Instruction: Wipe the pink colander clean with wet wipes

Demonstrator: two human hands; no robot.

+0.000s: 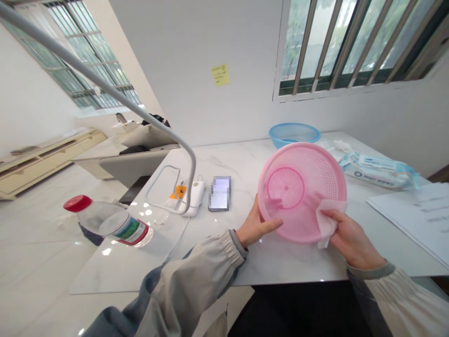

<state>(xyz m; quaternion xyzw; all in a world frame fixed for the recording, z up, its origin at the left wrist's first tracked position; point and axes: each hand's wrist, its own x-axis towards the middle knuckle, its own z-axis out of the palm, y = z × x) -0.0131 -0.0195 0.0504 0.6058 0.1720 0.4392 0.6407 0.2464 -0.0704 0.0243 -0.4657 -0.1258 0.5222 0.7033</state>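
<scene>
A round pink plastic colander (286,188) is tilted up above the table, its open side facing me. My left hand (257,224) grips its lower left rim, thumb over the inside and the other fingers hidden behind. At the lower right rim, my right hand (352,236) pinches a white wet wipe (328,223) that is folded over the edge and pressed to the inner wall. Behind the colander stands a blue plastic basket (294,133), partly covered by it.
A wet-wipe pack (379,169) and paper sheets (417,213) lie at the right. Left of the colander are a phone (220,194), a white lamp stand (191,173), a white box-shaped device (194,199) and a large water bottle (115,224). A yellow note (220,75) sticks to the wall.
</scene>
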